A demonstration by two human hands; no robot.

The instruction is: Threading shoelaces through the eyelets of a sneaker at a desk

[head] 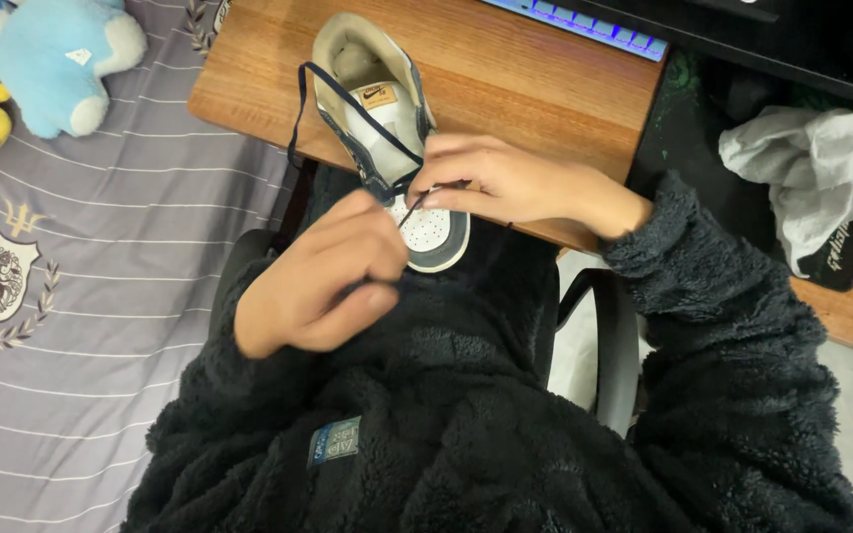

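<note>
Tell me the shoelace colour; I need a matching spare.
Dark navy shoelace, clearest in the head view.

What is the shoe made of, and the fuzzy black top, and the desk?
The sneaker looks like smooth white leather, possibly synthetic, with tiny punched holes at the toe. The dark fleece jacket is fluffy and curly, probably polyester pile. The desk shows reddish wood grain, maybe laminate.

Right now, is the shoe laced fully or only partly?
Partly: the shoe has a loose dark lace crossing its open upper eyelets.

We cannot see the white-and-navy sneaker's toe (433, 240) fully; our left hand (318, 276) and right hand (505, 183) cover the lower eyelets.
</note>
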